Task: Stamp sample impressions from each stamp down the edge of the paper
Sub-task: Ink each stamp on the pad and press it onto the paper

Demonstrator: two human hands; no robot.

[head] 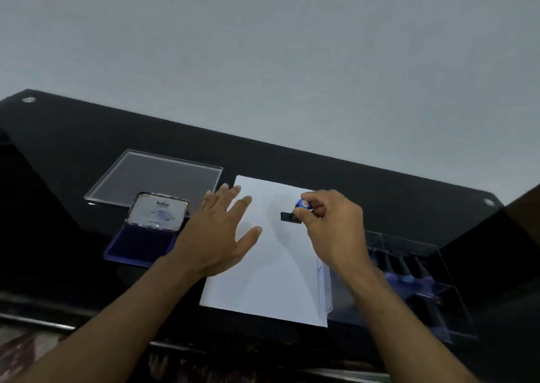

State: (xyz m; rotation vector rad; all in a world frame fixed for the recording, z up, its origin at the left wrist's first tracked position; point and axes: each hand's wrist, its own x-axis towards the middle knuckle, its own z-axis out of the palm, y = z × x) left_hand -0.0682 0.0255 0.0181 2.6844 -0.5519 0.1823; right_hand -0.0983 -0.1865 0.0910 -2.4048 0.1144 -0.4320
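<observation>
The left hand (217, 233) lies flat to steady the paper (271, 265) while the right hand (330, 225) pinches the stamp (296, 211) over its far right edge.

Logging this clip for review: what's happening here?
A person is stamping a sheet of paper on a black table. The right hand pinches a small blue-topped stamp over the sheet's far part; the left hand, fingers spread, is at the left edge. An open ink pad sits left. No clear marks are visible yet.
</observation>
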